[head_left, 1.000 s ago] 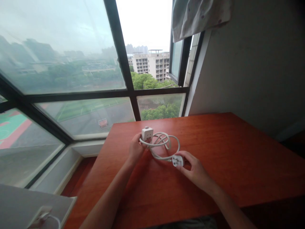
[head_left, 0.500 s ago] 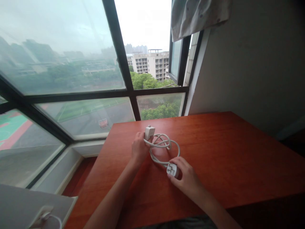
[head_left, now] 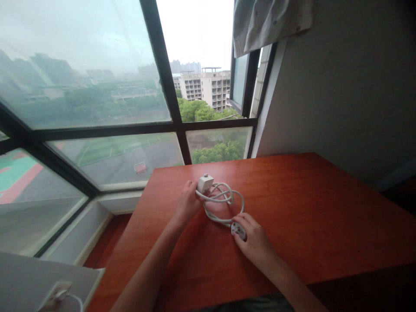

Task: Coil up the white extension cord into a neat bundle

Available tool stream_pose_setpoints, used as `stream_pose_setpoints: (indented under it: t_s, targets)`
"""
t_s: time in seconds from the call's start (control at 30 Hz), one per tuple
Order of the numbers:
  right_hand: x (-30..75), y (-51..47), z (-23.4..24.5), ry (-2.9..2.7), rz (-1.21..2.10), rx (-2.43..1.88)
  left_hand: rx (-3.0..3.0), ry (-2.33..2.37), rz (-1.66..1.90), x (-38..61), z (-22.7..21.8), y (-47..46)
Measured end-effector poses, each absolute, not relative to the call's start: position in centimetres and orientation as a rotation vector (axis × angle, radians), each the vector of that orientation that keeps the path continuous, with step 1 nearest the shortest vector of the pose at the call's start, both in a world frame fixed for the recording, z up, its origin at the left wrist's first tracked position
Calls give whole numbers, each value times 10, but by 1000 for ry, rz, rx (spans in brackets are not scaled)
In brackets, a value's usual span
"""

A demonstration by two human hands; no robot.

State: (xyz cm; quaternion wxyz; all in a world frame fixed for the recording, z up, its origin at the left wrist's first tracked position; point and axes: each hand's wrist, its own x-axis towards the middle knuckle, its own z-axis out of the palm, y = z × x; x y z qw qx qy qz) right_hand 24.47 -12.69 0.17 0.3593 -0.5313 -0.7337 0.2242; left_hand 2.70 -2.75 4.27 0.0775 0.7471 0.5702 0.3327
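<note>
A white extension cord lies loosely looped on the reddish-brown table. Its socket block point(head_left: 205, 183) stands at the far end of the coil, tilted a little, with my left hand point(head_left: 188, 203) closed on its near left side. The grey-white cable point(head_left: 224, 199) curls between my two hands. At its near end is the plug point(head_left: 239, 231), pinched between the thumb and fingers of my right hand point(head_left: 255, 238), its pronged face turned toward me and to the left. Part of the block is hidden behind my left fingers and the cable.
The wooden table point(head_left: 292, 208) extends to the right toward a grey wall point(head_left: 338, 86). Dark-framed windows point(head_left: 177, 125) stand behind and left, one pane swung open below a curtain point(head_left: 273, 24). A wall outlet point(head_left: 58, 294) with a white cord is at the lower left.
The plug has turned in my right hand and shifted slightly right. The socket block has tilted and moved slightly, with my left hand still on it.
</note>
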Motion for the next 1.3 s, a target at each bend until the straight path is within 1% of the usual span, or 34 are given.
stream_pose_setpoints:
  t_s: [0.17, 0.33, 0.47, 0.57, 0.6, 0.73, 0.93, 0.97, 1.03, 1.13, 1.2, 1.3]
  targets:
    - [251, -126, 8, -1964, 553, -1369, 2218, 1529, 1040, 22, 42, -25]
    - [263, -108, 38, -2073, 634, -1321, 2190, 1475, 1024, 24, 45, -24]
    - [244, -67, 70, -1883, 531, -1282, 2210, 1464, 1035, 26, 46, -23]
    - [214, -31, 84, -1971, 408, -1247, 2243, 1446, 1013, 25, 47, -23]
    - [204, -20, 86, -2029, 412, -1237, 2252, 1433, 999, 23, 48, -23]
    - [187, 13, 83, -2110, 562, -1257, 2257, 1445, 912, 18, 49, -25]
    - [198, 39, 69, -1731, 913, -1402, 2379, 1523, 887, 25, 39, -39]
    - [198, 40, 70, -1716, 898, -1417, 2409, 1554, 861, 29, 37, -43]
    - [195, 38, 74, -1729, 756, -1479, 2455, 1649, 811, 39, 35, -49]
    - [184, 31, 85, -1809, 544, -1571, 2494, 1847, 846, 50, 35, -55]
    - [177, 26, 92, -1882, 496, -1573, 2533, 1911, 910, 52, 36, -56]
    - [173, 23, 96, -1958, 497, -1452, 2601, 1853, 977, 47, 36, -53]
